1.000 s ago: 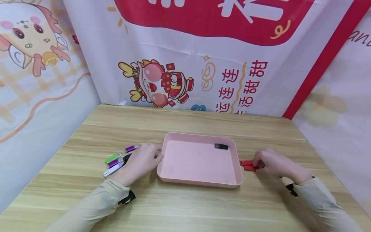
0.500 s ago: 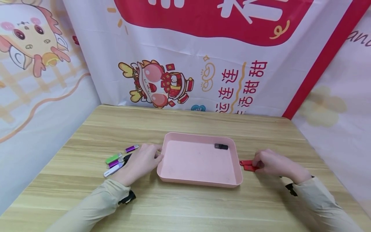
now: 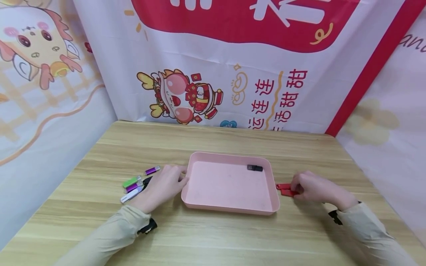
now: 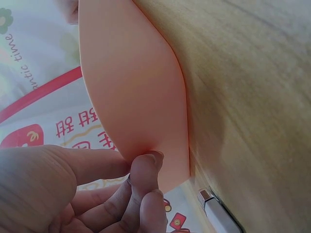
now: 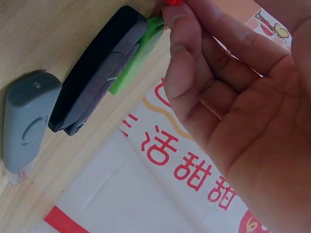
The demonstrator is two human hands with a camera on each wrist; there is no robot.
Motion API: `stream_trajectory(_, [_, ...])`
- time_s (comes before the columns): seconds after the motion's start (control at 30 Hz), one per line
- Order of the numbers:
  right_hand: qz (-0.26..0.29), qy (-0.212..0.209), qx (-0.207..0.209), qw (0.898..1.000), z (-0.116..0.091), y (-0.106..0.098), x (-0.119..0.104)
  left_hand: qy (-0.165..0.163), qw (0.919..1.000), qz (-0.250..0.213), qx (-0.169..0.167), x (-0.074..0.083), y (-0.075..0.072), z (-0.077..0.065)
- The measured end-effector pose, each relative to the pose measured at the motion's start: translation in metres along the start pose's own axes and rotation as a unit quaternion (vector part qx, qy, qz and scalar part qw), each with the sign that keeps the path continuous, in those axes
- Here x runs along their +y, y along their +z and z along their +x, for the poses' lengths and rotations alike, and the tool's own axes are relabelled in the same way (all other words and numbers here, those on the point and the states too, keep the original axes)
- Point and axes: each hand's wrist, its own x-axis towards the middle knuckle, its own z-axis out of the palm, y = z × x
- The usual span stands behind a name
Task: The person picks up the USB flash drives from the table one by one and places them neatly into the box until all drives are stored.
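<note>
At the left end of the shallow pink tray (image 3: 229, 184), my left hand (image 3: 166, 186) holds the tray's wall with bent fingers. In the left wrist view its fingertips (image 4: 150, 162) press against the wall near the rim. My right hand (image 3: 311, 188) is low over the table beyond the tray's right end. It pinches a red USB stick (image 5: 174, 2), of which only a bit shows in the right wrist view. Red pieces (image 3: 284, 186) stick out past its fingers towards the tray. Inside the tray lies one black USB stick (image 3: 254, 168), at the far right corner.
Left of the tray lie several USB sticks, among them a purple one (image 3: 152, 170), a green one (image 3: 131, 181) and a white one (image 3: 131, 194). Close to my right hand are a grey (image 5: 30, 119), a black (image 5: 97, 68) and a green stick (image 5: 127, 73). Printed cloth surrounds the table.
</note>
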Motion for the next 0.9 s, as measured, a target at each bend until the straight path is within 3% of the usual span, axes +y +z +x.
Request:
stream_trajectory(0.5, [-0.009, 0.013, -0.014, 1.0, -0.0007, -0.0022, -0.0017, 0.001, 1.0, -0.001, -0.001, 0.0008, -0.0014, -0.002])
stream_trajectory(0.9, [-0.006, -0.004, -0.012, 1.0, -0.0011, -0.0041, -0.0023, 0.003, 1.0, -0.005, 0.0, 0.0005, -0.0015, -0.0011])
